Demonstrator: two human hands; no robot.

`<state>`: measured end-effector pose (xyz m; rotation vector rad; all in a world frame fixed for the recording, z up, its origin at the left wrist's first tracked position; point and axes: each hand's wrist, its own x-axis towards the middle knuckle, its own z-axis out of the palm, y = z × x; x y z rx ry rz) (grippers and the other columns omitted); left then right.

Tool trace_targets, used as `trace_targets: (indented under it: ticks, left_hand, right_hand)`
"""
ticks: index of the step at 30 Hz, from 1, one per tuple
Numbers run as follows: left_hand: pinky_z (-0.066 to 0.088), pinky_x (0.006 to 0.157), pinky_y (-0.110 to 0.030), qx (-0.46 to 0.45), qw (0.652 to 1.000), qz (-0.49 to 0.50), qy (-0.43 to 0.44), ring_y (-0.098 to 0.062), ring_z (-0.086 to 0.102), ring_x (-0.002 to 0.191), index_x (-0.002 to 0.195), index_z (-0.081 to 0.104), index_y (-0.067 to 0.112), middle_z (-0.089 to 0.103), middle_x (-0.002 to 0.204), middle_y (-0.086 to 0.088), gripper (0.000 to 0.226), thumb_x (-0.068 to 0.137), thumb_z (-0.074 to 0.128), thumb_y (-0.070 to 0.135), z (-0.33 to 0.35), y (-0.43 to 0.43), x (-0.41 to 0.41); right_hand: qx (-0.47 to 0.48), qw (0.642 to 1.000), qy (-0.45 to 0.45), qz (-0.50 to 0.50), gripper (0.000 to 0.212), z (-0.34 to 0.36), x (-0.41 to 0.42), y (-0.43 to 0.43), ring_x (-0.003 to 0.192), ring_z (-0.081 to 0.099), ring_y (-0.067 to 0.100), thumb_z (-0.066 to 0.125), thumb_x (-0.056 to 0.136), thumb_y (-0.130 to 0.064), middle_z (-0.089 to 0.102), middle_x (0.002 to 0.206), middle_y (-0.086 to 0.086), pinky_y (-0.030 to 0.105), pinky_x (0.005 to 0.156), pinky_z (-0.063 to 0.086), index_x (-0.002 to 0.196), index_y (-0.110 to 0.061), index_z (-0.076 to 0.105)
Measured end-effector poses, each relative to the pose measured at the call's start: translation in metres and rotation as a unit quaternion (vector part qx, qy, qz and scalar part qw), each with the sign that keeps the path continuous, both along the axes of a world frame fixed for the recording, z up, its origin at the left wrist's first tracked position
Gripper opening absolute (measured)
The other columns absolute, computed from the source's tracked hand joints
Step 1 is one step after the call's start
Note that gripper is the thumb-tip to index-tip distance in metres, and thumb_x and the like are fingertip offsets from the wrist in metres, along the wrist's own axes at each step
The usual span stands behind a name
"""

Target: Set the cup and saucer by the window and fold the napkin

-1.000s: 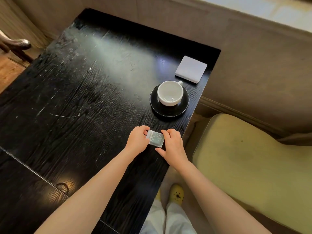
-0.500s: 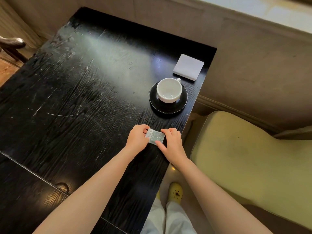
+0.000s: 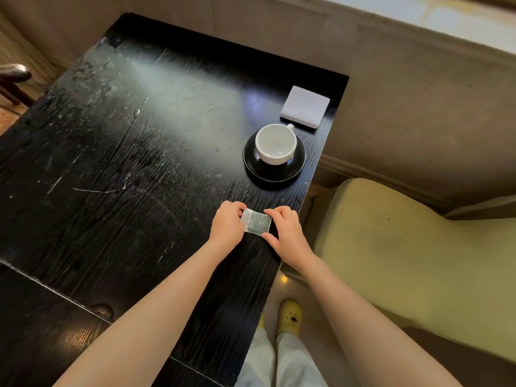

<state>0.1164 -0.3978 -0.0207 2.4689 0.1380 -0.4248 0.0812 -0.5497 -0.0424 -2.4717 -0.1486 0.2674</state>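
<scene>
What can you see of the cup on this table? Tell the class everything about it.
The cup is white, glossy like glazed ceramic, round and wide-mouthed, with a small handle pointing away toward the folded white napkin. It looks empty. It stands upright on a black saucer, near the table's right edge, toward the far end. Only the saucer touches it; both hands are nearer the person, holding a small packet.

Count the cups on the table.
1. The white cup sits on the black saucer near the table's right edge, beyond both hands, with a folded napkin behind it. None appear hidden.
</scene>
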Motion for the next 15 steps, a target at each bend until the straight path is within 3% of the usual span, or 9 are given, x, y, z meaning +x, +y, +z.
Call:
trace_targets:
  ticks: [8,15]
  left_hand:
    - [0.043,0.078,-0.024,-0.032,0.999,0.014,0.009,-0.013,0.051,0.086,0.124,0.054,0.009,0.056,0.111,-0.009,0.039,0.087,0.049,-0.002,-0.001,0.003,0.002]
    - [0.040,0.077,-0.024,-0.015,1.000,0.016,0.022,-0.015,0.051,0.090,0.127,0.053,0.010,0.056,0.113,-0.009,0.043,0.086,0.047,-0.002,0.014,0.008,0.000]
  right_hand:
    - [-0.013,1.000,-0.020,-0.008,0.060,-0.004,-0.002,0.003,0.116,0.039,0.018,0.064,0.085,-0.025,0.045,0.127,0.006,0.029,0.102,0.036,0.138,-0.012,0.039]
    - [0.005,0.998,0.044,-0.047,0.067,0.017,-0.007,0.002,0.125,0.032,0.022,0.062,0.086,-0.032,0.039,0.134,0.007,0.033,0.105,0.033,0.142,-0.013,0.031]
